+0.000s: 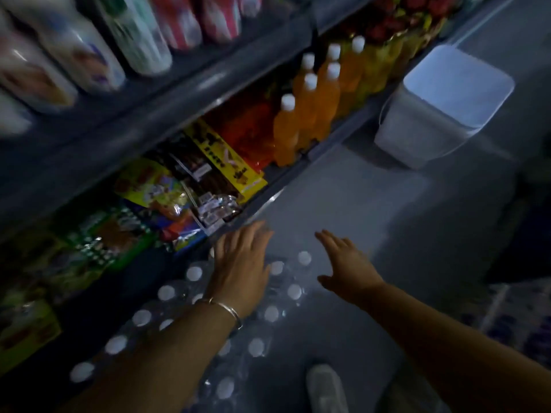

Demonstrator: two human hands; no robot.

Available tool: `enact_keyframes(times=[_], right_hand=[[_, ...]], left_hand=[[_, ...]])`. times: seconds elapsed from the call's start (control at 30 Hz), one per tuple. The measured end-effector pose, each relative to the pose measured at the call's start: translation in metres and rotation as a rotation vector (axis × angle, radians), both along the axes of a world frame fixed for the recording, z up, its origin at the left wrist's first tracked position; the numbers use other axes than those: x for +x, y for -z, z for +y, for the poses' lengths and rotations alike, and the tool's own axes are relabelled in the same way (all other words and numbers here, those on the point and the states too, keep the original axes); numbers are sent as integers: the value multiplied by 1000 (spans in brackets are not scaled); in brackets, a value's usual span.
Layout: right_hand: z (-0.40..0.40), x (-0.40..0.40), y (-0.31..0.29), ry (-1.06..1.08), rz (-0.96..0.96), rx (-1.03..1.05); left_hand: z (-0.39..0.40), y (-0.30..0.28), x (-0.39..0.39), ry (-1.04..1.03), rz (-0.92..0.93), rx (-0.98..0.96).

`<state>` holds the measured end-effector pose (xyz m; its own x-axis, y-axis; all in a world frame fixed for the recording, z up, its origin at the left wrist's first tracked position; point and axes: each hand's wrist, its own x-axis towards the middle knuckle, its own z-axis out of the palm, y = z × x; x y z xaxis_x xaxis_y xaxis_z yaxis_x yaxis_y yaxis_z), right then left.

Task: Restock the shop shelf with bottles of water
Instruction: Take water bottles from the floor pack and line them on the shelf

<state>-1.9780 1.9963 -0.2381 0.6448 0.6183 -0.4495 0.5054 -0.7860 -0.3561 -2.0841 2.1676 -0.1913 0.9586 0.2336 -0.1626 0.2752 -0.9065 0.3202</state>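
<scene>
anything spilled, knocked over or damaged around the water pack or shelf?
Nothing stands out. The shrink-wrapped water bottles stand upright on the floor, caps on, no puddle visible. The left hand and right hand reach over them, open. The orange drink bottles stand upright on the shelf. Frame is dim and blurred.

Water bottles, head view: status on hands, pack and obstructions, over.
Left hand open, over the shrink-wrapped water bottles on the floor. Right hand open, empty, beside the pack. No bottle gripped yet. White bin stands farther along the aisle, clear.

Floor (372, 204): water bottle pack (277, 293), white bin (417, 135).
</scene>
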Motion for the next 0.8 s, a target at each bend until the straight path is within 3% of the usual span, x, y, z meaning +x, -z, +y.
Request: enact_keyframes(times=[0.2, 0.4, 0.63, 0.8], right_hand=[[12, 2, 119, 119, 143, 56], [26, 6, 160, 222, 184, 191], [29, 11, 128, 305, 154, 249], [37, 24, 25, 211, 111, 364]], left_hand=[[-1, 110, 7, 12, 59, -17], [1, 150, 12, 23, 43, -13], [6, 133, 12, 50, 62, -48], [11, 57, 21, 53, 106, -116]])
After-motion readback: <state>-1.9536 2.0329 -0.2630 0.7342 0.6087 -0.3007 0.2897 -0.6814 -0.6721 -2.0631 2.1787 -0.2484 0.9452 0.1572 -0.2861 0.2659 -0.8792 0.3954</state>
